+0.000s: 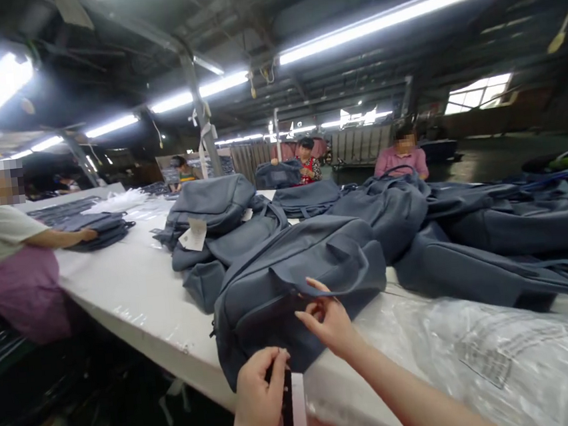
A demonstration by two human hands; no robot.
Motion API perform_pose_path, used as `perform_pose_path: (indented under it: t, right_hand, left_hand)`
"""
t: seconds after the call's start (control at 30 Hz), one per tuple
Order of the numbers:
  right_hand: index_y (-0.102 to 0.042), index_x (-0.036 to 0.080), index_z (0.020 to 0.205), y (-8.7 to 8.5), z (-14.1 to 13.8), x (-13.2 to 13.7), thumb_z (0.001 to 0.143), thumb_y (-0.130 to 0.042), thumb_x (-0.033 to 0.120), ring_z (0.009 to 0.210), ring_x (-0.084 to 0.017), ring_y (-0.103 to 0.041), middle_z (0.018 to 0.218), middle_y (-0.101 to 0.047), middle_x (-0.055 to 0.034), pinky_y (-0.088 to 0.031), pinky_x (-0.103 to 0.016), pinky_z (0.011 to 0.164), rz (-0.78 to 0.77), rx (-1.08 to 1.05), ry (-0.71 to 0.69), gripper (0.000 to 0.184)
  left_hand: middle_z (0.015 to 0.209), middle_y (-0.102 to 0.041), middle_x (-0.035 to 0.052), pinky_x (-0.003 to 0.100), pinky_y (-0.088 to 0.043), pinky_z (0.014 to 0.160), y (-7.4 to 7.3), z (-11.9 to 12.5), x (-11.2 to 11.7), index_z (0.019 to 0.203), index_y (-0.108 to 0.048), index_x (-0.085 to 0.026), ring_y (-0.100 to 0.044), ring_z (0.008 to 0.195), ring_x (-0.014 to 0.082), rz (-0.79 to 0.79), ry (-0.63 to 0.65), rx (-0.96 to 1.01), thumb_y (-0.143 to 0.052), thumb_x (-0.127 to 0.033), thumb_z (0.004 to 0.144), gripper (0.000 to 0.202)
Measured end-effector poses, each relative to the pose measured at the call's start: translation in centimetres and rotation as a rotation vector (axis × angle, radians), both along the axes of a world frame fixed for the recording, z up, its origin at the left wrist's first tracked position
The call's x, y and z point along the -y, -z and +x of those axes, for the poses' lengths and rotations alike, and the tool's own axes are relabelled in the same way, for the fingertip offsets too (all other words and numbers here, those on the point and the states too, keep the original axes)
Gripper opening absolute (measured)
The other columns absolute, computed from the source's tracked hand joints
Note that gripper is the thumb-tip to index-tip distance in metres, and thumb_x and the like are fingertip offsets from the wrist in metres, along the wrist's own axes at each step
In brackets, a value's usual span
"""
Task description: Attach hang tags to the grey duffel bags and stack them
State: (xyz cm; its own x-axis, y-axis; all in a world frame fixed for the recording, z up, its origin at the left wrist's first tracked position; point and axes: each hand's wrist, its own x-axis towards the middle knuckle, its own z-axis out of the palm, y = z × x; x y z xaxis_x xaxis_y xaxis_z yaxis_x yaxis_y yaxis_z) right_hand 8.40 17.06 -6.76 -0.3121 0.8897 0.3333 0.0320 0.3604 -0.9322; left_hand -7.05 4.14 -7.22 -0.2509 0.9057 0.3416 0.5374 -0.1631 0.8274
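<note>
A worker's left hand point(262, 392) pinches a black-and-white tag point(298, 412) before a blue-gray bag point(260, 309), which lies on a white surface point(136, 294) just beyond both hands. The right hand point(331, 322), thumb and forefinger parted, is at the bag's strap; whether it grips anything is unclear. Clear plastic point(523, 351) lies to its right, more bags point(207, 205) beyond.

Left grip point(258, 386) low, pinched at fingertips point(281, 354); right grip point(332, 322) higher, thumb point(306, 319) and forefinger point(318, 285) apart, forearm point(405, 379) aslant
</note>
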Motion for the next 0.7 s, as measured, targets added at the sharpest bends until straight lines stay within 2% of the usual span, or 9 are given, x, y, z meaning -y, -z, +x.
perform_pose_path:
  t: [0.07, 0.13, 0.23, 0.3, 0.4, 0.53, 0.63, 0.7]
  right_hand:
    - [-0.044, 0.023, 0.141, -2.9, -0.5, -1.1, 0.077, -0.073, 0.037, 0.072, -0.013, -0.061, 0.114, -0.065, -0.0095, -0.051, -0.025, 0.060, 0.127, -0.044, -0.010, 0.071]
    - [-0.051, 0.026, 0.138, -6.0, -1.2, -2.3, 0.079, -0.070, 0.037, 0.080, -0.014, -0.063, 0.124, -0.061, -0.0097, -0.053, -0.026, 0.066, 0.223, -0.046, -0.080, 0.062]
    - [-0.069, 0.020, 0.115, -9.8, -2.0, -4.3, 0.088, -0.058, 0.041, 0.080, -0.015, -0.063, 0.115, -0.066, -0.0095, -0.055, -0.030, 0.073, 0.291, -0.025, -0.235, 0.036]
    - [-0.074, 0.016, 0.098, -11.5, -2.2, -5.0, 0.091, -0.053, 0.046, 0.078, -0.017, -0.064, 0.098, -0.069, -0.0086, -0.054, -0.031, 0.074, 0.293, -0.040, -0.308, 0.037]
    - [-0.073, 0.014, 0.086, -12.5, -1.5, -4.5, 0.091, -0.054, 0.051, 0.076, -0.017, -0.063, 0.081, -0.068, -0.0058, -0.054, -0.030, 0.073, 0.253, -0.055, -0.409, 0.042]
    - [-0.070, 0.013, 0.077, -12.5, 0.2, -2.7, 0.090, -0.055, 0.054, 0.065, -0.013, -0.058, 0.069, -0.065, -0.0034, -0.050, -0.024, 0.064, 0.218, -0.038, -0.496, 0.046]
    - [-0.070, 0.013, 0.075, -13.3, 1.3, -1.4, 0.090, -0.057, 0.050, 0.063, -0.012, -0.056, 0.066, -0.063, -0.0028, -0.049, -0.023, 0.063, 0.199, -0.003, -0.606, 0.042]
    - [-0.073, 0.013, 0.081, -14.4, 2.0, -0.7, 0.090, -0.055, 0.040, 0.071, -0.015, -0.060, 0.073, -0.066, -0.0044, -0.051, -0.024, 0.069, 0.219, 0.031, -0.692, 0.034]
  left_hand:
    - [0.083, -0.070, 0.0029, 0.029, -0.047, 0.076, -2.1, -1.1, -1.1, 0.083, -0.070, -0.023, -0.064, 0.081, 0.0200, 0.060, -0.041, -0.064, -0.051, -0.047, 0.094, 0.032]
    - [0.084, -0.070, 0.0038, 0.032, -0.046, 0.078, -4.4, -1.9, -2.7, 0.084, -0.069, -0.023, -0.064, 0.083, 0.0216, 0.107, -0.070, -0.125, -0.050, -0.048, 0.092, 0.033]
    - [0.084, -0.070, 0.0052, 0.035, -0.045, 0.079, -7.3, -2.8, -5.4, 0.082, -0.068, -0.021, -0.063, 0.083, 0.0238, 0.130, -0.109, -0.178, -0.049, -0.047, 0.092, 0.033]
    - [0.088, -0.070, 0.0067, 0.037, -0.044, 0.082, -8.5, -3.2, -6.9, 0.086, -0.069, -0.020, -0.063, 0.087, 0.0250, 0.127, -0.143, -0.194, -0.048, -0.043, 0.092, 0.031]
    - [0.090, -0.071, 0.0063, 0.035, -0.046, 0.080, -9.4, -2.9, -8.1, 0.098, -0.069, -0.020, -0.063, 0.086, 0.0239, 0.112, -0.112, -0.220, -0.055, -0.031, 0.088, 0.021]
    - [0.079, -0.069, -0.0016, 0.028, -0.044, 0.066, -10.0, -0.9, -8.3, 0.100, -0.070, -0.024, -0.061, 0.071, 0.0182, 0.084, 0.058, -0.257, -0.072, -0.019, 0.072, 0.028]
    - [0.083, -0.071, 0.0007, 0.029, -0.044, 0.068, -10.4, 0.4, -8.3, 0.087, -0.071, -0.024, -0.062, 0.076, 0.0198, 0.093, 0.113, -0.228, -0.068, -0.027, 0.080, 0.008]
    - [0.086, -0.072, 0.0039, 0.031, -0.044, 0.072, -10.6, 0.8, -8.3, 0.082, -0.071, -0.023, -0.063, 0.080, 0.0218, 0.139, 0.168, -0.244, -0.061, -0.033, 0.087, 0.015]
